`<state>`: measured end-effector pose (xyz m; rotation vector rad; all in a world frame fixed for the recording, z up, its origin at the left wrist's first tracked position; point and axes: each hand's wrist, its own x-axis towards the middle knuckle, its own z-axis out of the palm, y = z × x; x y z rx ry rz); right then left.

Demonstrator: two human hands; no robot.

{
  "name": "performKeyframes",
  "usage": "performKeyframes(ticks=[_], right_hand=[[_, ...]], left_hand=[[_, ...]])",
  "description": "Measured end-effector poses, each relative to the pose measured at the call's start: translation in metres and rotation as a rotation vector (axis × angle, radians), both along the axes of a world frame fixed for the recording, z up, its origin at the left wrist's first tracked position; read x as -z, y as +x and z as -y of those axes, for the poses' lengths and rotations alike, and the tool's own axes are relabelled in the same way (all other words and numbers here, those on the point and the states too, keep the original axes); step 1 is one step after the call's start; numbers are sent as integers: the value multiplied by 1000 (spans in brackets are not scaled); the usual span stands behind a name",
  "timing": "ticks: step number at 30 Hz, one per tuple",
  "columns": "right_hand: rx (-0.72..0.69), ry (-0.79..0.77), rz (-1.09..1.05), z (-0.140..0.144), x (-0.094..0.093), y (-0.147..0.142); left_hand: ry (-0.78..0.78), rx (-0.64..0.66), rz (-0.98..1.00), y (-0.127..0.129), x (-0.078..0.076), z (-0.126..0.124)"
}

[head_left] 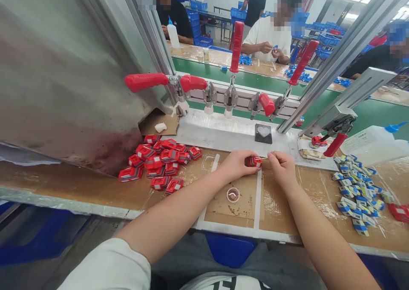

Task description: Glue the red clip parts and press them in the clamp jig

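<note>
My left hand (pixel 238 165) is closed around a small red-and-grey plastic piece (pixel 254 162), which it holds just above the cardboard-covered bench. In a pinch, my right hand (pixel 282 165) has a thin stick (pixel 264 158), and its tip reaches the piece's right side. Below my left hand stands a small round cup (pixel 233 195) with a little liquid in it. To the left lies a heap of similar red-and-grey pieces (pixel 162 157). A pile of blue, white and yellow pieces (pixel 359 192) is spread out on the right.
Toggle clamps with red handles (pixel 237 47) line a metal rail behind my hands. Beneath them a dark block with a heart shape (pixel 263 133) sits on the metal plate. White bottles (pixel 367 141) lie at the right. Across the green belt (pixel 201 71), co-workers handle blue parts.
</note>
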<state>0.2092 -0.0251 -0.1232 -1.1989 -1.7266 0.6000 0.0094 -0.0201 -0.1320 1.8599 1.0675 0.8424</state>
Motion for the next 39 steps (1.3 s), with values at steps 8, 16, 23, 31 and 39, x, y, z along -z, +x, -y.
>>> performKeyframes(ticks=[8,16,23,31,39], right_hand=[[-7,-12,5,1,-3,-1],[8,33,38,1,-4,-3],[-15,44,56,1,-5,-3],[46,145,122,2,-6,-2],[57,250,207,5,-10,-1]], left_hand=[[-43,-7,10,0,-1,2],[-24,-24,-13,0,-1,3],[-14,0,-38,0,-1,3],[-17,-30,-49,0,-1,2],[103,-44,-121,-2,-4,3]])
